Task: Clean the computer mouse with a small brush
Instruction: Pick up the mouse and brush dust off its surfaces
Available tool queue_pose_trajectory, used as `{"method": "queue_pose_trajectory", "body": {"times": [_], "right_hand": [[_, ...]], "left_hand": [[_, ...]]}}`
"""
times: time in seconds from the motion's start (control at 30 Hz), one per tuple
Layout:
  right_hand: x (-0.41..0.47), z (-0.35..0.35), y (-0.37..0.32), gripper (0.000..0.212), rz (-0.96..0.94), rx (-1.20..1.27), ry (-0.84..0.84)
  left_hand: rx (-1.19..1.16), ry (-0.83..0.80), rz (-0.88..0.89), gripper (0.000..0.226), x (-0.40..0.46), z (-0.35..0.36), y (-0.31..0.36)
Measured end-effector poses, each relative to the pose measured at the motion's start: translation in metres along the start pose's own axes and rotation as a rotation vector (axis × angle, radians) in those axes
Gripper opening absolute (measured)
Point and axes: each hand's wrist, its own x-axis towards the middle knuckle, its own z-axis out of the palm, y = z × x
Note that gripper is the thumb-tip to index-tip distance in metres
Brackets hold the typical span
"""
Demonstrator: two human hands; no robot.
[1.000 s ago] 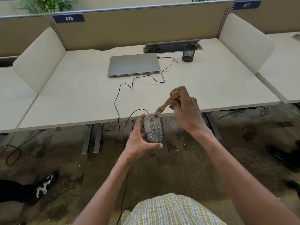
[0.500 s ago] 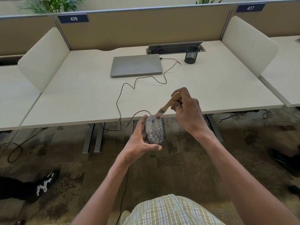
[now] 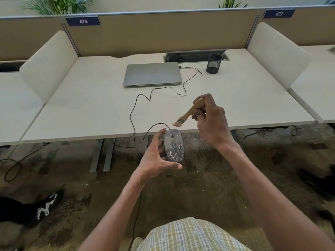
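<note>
The brush [image 3: 188,113] bristles are motion-blurred; its handle end hides inside the right hand [image 3: 212,122].

Desk [image 3: 90,109] with laptop [image 3: 152,74], cup [image 3: 214,63]

Left hand [image 3: 157,156] palm-up and cupped, thumb and fingers wrapped round the mouse [image 3: 173,145], forearm reaching up from lower centre, right hand [image 3: 210,120] raised higher, fingers curled, pinching the brush [image 3: 188,113] handle, forearm angling in from lower right
</note>
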Motion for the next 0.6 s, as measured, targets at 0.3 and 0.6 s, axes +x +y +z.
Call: {"method": "queue_pose_trajectory", "body": {"times": [0.3, 0.6], "right_hand": [[0.001, 0.005, -0.001, 0.022, 0.014, -0.092, -0.098], [0.008, 0.01, -0.013, 0.023, -0.005, -0.072, -0.109]], "left_hand": [[0.006, 0.006, -0.019, 0.132, 0.0, -0.002, -0.001], [-0.007, 0.008, -0.018, 0.133, -0.002, -0.008, 0.0]]}}
